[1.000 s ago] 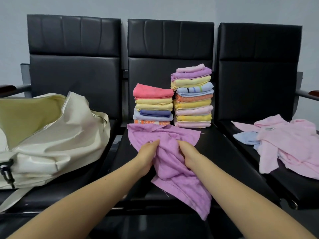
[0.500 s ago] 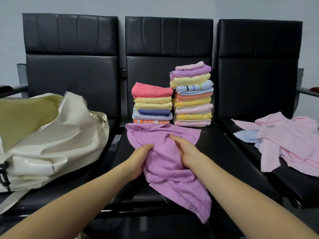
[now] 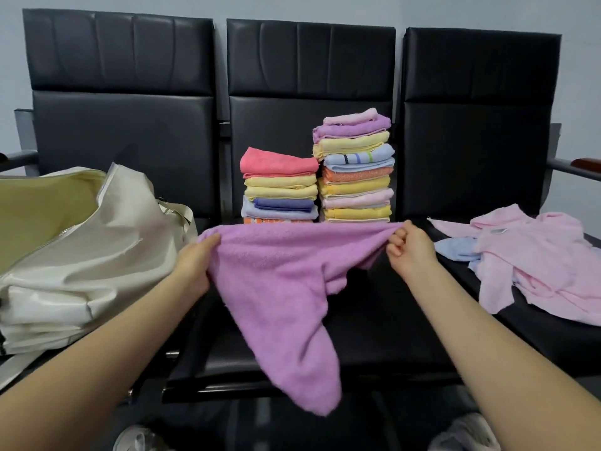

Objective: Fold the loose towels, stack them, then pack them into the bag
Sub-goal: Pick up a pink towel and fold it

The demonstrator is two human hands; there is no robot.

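Currently stretched between both hands: purple towel (image 3: 286,288), upper edge pulled taut, lower corner hanging down in a point past the front edge of middle seat (image 3: 374,336). Left hand (image 3: 195,268): fingers curled round the towel's left corner, gripping it. Right hand (image 3: 406,252): fingers curled, pinching the towel's right corner. Hands well apart, raised above the seat.

Behind the towel, on the same seat against the backrest: two piles of folded towels, side by side and touching or nearly so. Shorter stack (image 3: 279,187) on the left, topped by a coral-red towel. Taller stack (image 3: 356,167) on the right, topped by a pale pink towel over a purple one. Bottom layers of both hidden by the towel's upper edge.

On left seat (image 3: 123,135): cream bag (image 3: 81,255), mouth open, olive-yellow lining exposed. Contents not discernible; interior possibly bare.

On right seat (image 3: 478,125): loose towels (image 3: 533,255), unfolded, mostly pink, with one light blue piece showing at the left edge of the heap.

Bottom edge of view: light-coloured shoes (image 3: 465,434), blurred.
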